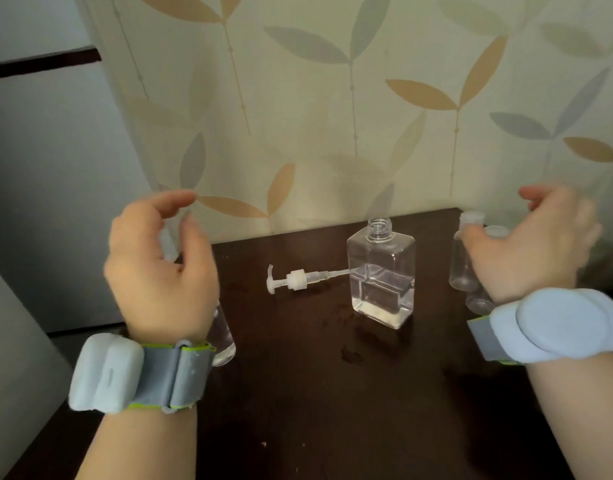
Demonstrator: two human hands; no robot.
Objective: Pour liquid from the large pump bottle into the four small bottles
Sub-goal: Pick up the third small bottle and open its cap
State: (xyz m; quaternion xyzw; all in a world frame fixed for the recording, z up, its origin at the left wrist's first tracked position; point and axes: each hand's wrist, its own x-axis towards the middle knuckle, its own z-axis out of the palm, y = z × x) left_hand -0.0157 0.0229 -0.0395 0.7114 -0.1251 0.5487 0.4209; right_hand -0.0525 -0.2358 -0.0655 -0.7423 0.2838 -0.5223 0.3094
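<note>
Lifting the big bottle (381,275) in the middle of the dark table (332,393) comes next, so with both the left hand (159,268) and right hand (533,244) loose, apart and holding nothing, grab it firmly and tip slowly into a small bottle (466,265).

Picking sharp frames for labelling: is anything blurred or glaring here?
Head view: right hand smeared by motion blur; left hand slightly soft; large bottle and pump head sharp; faint sheen on the dark table; wide-angle bending at edges.
</note>
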